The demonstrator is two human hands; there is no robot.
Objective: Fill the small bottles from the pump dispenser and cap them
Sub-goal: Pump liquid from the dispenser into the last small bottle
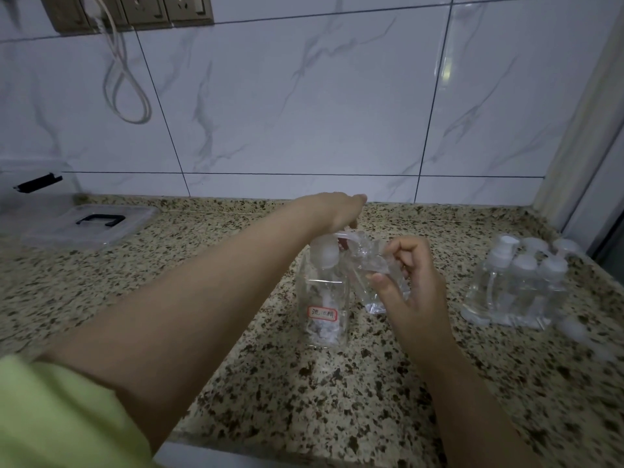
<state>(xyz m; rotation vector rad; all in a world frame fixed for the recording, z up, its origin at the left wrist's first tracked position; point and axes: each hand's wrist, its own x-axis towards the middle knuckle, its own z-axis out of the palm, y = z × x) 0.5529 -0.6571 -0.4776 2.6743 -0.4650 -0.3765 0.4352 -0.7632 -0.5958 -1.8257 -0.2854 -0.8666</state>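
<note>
From the head camera, a speckled granite countertop [304, 393] in beige, brown and black fills the lower half of the view, with a pale front edge at the bottom. Behind it rises a wall of large white tiles [304, 106] veined in grey, with dark grout lines. At the top left a brownish socket panel [135, 10] sits on the wall, and a white cable [130, 82] hangs from it in a loop. At the right a pale frame [580, 130] runs up beside the tiles.

On the counter at the left lies a clear plastic box lid [91, 226] with a dark handle.

The pump dispenser [326, 298], a clear bottle with a red-bordered label, stands upright near the middle of the counter. The left hand [332, 211] reaches across over its pump head, fingers bent downward onto the top; whether they press or merely touch cannot be told. The left arm shows a light green sleeve [64, 417] at the lower left.

The right hand [410, 288] grips a small clear bottle [373, 275], fingers and thumb curled round it, holding it tilted just beside the dispenser's spout. The bottle's mouth is blurred.

Well apart at the right, a cluster of capped small bottles [521, 288] stands together on the counter, wrapped in clear film.
</note>
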